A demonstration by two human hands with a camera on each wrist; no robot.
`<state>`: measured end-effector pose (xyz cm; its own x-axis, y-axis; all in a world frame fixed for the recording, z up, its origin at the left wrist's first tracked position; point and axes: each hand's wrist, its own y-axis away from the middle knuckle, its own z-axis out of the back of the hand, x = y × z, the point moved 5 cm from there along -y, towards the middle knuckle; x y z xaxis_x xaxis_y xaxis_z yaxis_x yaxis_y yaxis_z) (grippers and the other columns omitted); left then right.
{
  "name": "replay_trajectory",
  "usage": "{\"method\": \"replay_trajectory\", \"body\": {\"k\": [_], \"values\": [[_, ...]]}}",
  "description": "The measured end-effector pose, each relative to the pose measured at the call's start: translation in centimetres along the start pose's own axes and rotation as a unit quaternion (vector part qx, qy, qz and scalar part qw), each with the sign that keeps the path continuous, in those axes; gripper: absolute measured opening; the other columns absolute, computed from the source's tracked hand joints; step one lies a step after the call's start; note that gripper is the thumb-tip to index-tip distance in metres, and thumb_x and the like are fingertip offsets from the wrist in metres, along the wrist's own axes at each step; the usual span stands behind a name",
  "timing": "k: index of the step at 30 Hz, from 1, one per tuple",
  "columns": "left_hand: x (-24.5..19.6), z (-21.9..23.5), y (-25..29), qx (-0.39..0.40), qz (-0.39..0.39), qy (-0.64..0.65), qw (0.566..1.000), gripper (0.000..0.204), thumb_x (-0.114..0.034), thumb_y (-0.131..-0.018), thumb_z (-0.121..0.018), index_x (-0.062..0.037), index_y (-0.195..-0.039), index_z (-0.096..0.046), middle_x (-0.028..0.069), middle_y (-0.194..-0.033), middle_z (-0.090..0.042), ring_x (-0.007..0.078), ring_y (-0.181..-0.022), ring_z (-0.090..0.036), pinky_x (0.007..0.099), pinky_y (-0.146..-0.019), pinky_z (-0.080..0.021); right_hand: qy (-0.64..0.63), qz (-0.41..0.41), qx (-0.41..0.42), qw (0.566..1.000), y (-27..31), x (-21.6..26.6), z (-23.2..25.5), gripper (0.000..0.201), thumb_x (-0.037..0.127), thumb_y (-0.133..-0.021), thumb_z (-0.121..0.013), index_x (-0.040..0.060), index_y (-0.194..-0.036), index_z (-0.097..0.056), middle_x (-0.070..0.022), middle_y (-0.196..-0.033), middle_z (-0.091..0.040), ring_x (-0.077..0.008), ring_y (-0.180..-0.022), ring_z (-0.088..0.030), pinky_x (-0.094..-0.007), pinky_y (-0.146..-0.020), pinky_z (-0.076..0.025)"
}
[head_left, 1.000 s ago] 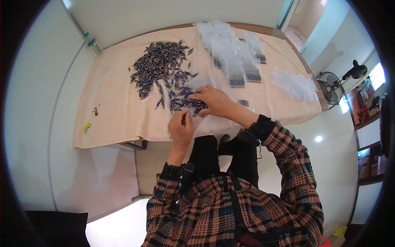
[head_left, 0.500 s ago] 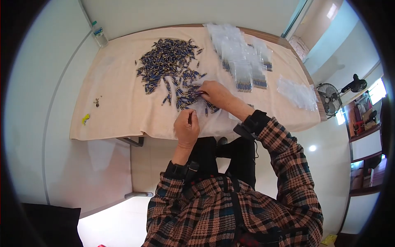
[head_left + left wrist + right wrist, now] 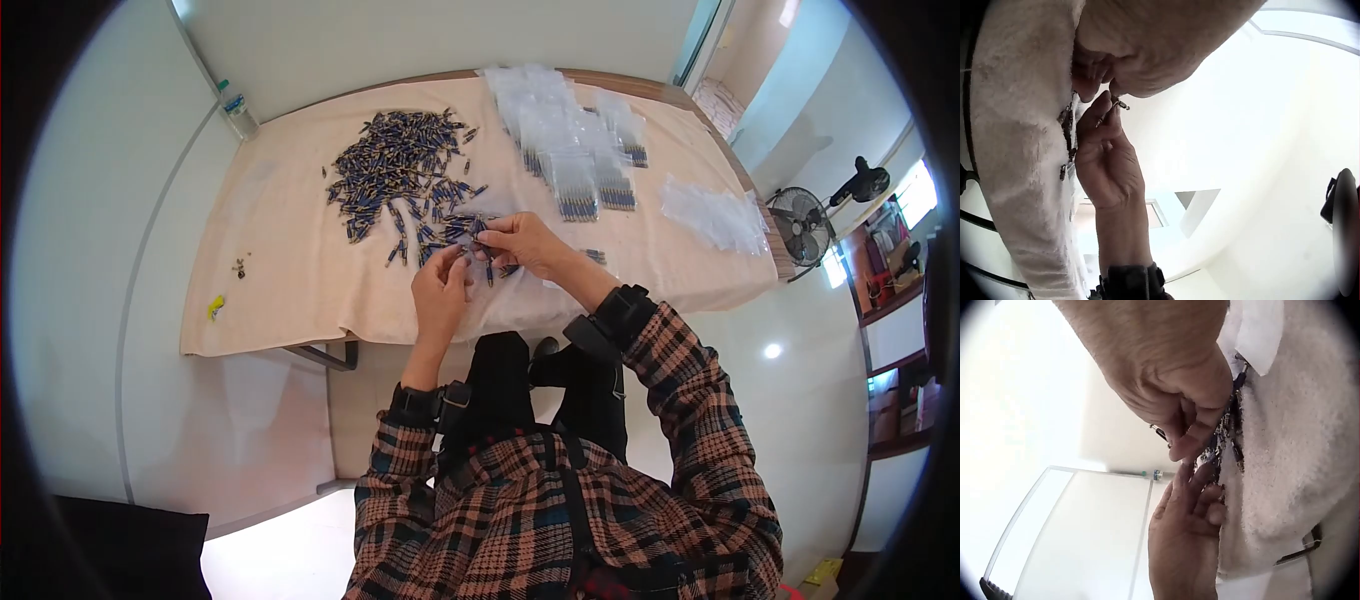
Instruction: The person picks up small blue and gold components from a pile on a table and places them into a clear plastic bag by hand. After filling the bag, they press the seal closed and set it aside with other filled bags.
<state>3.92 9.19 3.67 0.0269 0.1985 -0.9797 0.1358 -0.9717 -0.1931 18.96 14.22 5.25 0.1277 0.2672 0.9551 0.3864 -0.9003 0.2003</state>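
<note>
A soft, nappy beige cloth (image 3: 290,250) covers the table, its near edge hanging just in front of the person. On it lies a broad heap of small blue-and-metal plugs (image 3: 400,165), with clear plastic bags (image 3: 570,130) stacked to its right and a looser pile of bags (image 3: 715,210) beyond. Bare cloth stays free to the left. Above the near edge the left hand (image 3: 440,290) and right hand (image 3: 520,243) meet, fingertips curled, pinching one thin plug (image 3: 1119,105) between them. A bottle (image 3: 236,108) stands at the far corner.
</note>
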Motion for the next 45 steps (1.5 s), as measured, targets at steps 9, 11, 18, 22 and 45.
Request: {"method": "replay_trajectory", "body": {"k": [9, 11, 18, 22, 45], "values": [[2.4, -1.8, -3.1, 0.038, 0.022, 0.05, 0.998, 0.017, -0.016, -0.092, -0.059, -0.0005, -0.095, -0.065, -0.0013, -0.065, -0.056, 0.0033, -0.045, -0.043, 0.0186, -0.038, -0.031, 0.065, 0.059, -0.049, 0.995, -1.1, -1.2, 0.0, 0.015, 0.011, -0.086, -0.064, -0.004, -0.088, -0.068, -0.0045, -0.071, -0.065, -0.0084, -0.053, -0.058, -0.0204, -0.047, -0.047], [2.5, -1.9, -3.3, 0.035, 0.022, 0.058, 0.997, 0.016, -0.016, -0.092, -0.059, -0.0008, -0.094, -0.065, -0.0018, -0.064, -0.056, 0.0029, -0.045, -0.043, 0.0185, -0.038, -0.031, 0.096, 0.087, -0.064, 0.989, -1.0, -0.6, 0.1, 0.016, 0.01, -0.084, -0.065, -0.0049, -0.088, -0.068, -0.0045, -0.069, -0.065, -0.008, -0.05, -0.057, -0.0204, -0.046, -0.046], [3.1, -2.0, -3.9, 0.001, -0.007, 0.057, 0.998, 0.014, -0.015, -0.09, -0.063, -0.0018, -0.092, -0.066, -0.0036, -0.064, -0.055, 0.0016, -0.046, -0.042, 0.0178, -0.039, -0.03, 0.174, 0.137, -0.098, 0.97, -0.8, 0.1, 0.1, 0.017, 0.01, -0.082, -0.066, -0.0058, -0.088, -0.069, -0.0047, -0.067, -0.066, -0.0076, -0.048, -0.056, -0.0211, -0.044, -0.045], [2.8, -2.1, -4.0, -0.006, -0.01, 0.123, 0.992, 0.012, -0.012, -0.088, -0.066, -0.0021, -0.093, -0.067, -0.0044, -0.065, -0.055, 0.0016, -0.048, -0.043, 0.0175, -0.04, -0.031, 0.237, 0.186, -0.108, 0.947, -0.4, 0.4, 0.1, 0.017, 0.013, -0.083, -0.065, -0.0027, -0.087, -0.07, -0.0049, -0.065, -0.065, -0.0081, -0.048, -0.056, -0.0232, -0.044, -0.044], [-1.5, -2.4, -3.1, 0.032, -0.05, -0.024, 0.998, 0.009, -0.002, -0.083, -0.065, 0.0026, -0.091, -0.066, 0.0021, -0.077, -0.066, 0.0063, -0.063, -0.058, 0.0192, -0.056, -0.048, 0.085, 0.158, -0.159, 0.971, 1.1, 0.2, -0.2, 0.019, 0.016, -0.084, -0.068, -0.002, -0.091, -0.07, -0.0017, -0.066, -0.063, -0.0051, -0.051, -0.053, -0.0204, -0.045, -0.041]]}}
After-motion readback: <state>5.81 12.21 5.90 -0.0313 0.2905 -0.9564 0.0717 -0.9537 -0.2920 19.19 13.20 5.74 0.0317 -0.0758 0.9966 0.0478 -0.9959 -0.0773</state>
